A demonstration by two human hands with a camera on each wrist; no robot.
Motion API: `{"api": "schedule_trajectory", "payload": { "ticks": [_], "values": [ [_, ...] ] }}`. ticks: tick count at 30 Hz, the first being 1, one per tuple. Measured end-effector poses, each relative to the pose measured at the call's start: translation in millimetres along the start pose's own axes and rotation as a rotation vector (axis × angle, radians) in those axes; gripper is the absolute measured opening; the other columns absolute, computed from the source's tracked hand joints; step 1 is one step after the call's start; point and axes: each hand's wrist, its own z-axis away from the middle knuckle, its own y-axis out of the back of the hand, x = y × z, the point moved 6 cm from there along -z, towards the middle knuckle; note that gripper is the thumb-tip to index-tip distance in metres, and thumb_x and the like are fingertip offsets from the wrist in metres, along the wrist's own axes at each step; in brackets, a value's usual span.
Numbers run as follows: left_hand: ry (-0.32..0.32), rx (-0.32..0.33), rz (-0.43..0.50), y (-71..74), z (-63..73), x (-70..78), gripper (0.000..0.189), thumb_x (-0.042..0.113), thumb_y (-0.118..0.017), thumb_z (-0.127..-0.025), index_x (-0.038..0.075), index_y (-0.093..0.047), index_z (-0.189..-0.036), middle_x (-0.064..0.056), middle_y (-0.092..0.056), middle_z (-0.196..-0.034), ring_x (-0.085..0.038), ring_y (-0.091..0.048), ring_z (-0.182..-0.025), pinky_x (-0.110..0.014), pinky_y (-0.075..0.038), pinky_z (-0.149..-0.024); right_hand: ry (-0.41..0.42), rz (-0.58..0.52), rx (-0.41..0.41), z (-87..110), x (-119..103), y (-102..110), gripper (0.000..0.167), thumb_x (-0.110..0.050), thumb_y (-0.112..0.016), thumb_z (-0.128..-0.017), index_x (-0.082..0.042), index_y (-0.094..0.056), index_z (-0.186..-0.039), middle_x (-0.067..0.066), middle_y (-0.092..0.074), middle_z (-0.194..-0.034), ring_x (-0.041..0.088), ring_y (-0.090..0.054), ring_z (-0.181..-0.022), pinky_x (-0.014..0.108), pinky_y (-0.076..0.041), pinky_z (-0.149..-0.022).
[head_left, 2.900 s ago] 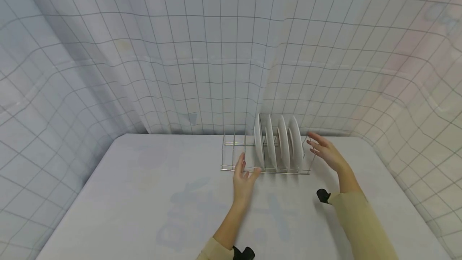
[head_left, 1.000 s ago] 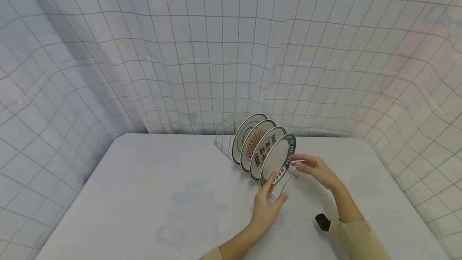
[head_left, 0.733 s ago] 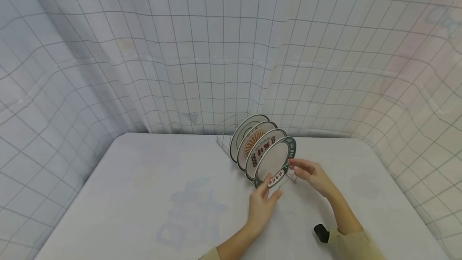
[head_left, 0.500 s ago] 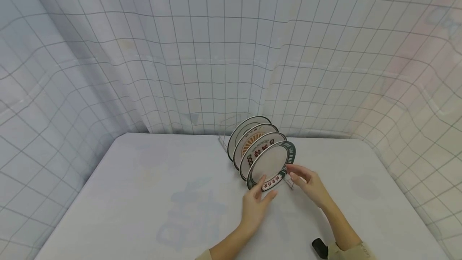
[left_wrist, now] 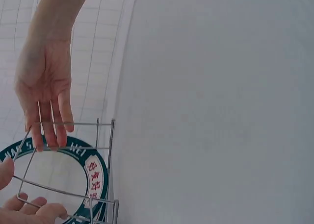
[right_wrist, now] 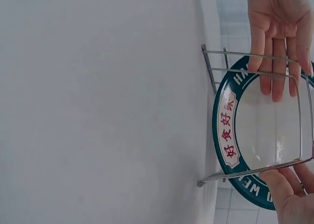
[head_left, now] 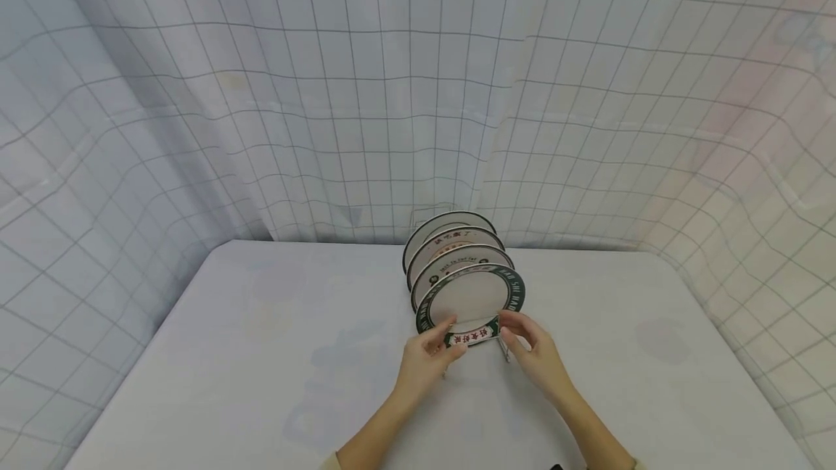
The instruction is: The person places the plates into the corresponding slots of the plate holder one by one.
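A wire dish rack (head_left: 506,351) stands end-on on the table, holding several round white plates upright in a row. The front plate (head_left: 470,296) has a dark green rim with white letters and a label in red characters. Behind it overlap a lettered plate (head_left: 465,258) and others with dark edges. My left hand (head_left: 418,368) grips the rack's near end on the left, thumb outside the wire (right_wrist: 300,121) and fingers inside. On the right side my right hand (head_left: 538,361) holds the same end, its fingers reaching past the wires in front of the front plate.
A white table (head_left: 261,354) spreads to both sides of the rack. Right behind the rack hangs a white curtain (head_left: 366,129) with a grid pattern, which also encloses the left and right sides.
The rack, earlier side-on along the back edge, has turned so its end and the plates' faces point toward me. Both hands have moved left with the turning end.
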Motion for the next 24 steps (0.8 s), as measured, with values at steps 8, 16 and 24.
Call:
{"api": "schedule_trajectory", "payload": {
  "ticks": [8, 16, 24],
  "values": [
    [-0.001, -0.094, -0.025, 34.6, -9.3, -4.8, 0.046, 0.011, -0.067, -0.083, 0.002, -0.055, -0.126, -0.014, -0.053, -0.128, -0.031, -0.047, -0.119, -0.044, -0.042, -0.097, 0.015, -0.062, 0.034, 5.8, -12.5, -26.1, 0.033, -0.01, -0.06, -0.088, -0.003, -0.055, -0.12, 0.013, -0.06, -0.112, 0.024, -0.056, -0.104, 0.049, -0.04, -0.097],
    [-0.073, -0.138, -0.053, 57.5, -15.8, -7.2, 0.043, 0.009, -0.066, -0.083, -0.002, -0.055, -0.124, -0.015, -0.054, -0.126, -0.028, -0.048, -0.119, -0.04, -0.041, -0.099, 0.06, -0.036, 0.089, 10.5, -40.6, -44.4, 0.033, -0.001, -0.061, -0.085, 0.005, -0.053, -0.116, 0.021, -0.059, -0.107, 0.034, -0.055, -0.102, 0.051, -0.045, -0.088],
    [-0.12, -0.162, -0.064, 60.8, -17.8, -7.0, 0.043, 0.007, -0.065, -0.083, -0.004, -0.054, -0.124, -0.017, -0.054, -0.126, -0.03, -0.048, -0.119, -0.041, -0.04, -0.1, 0.073, -0.012, 0.108, 15.9, -66.8, -42.8, 0.031, 0.002, -0.061, -0.084, 0.008, -0.053, -0.113, 0.023, -0.058, -0.106, 0.036, -0.054, -0.101, 0.052, -0.044, -0.088]
  ]
}}
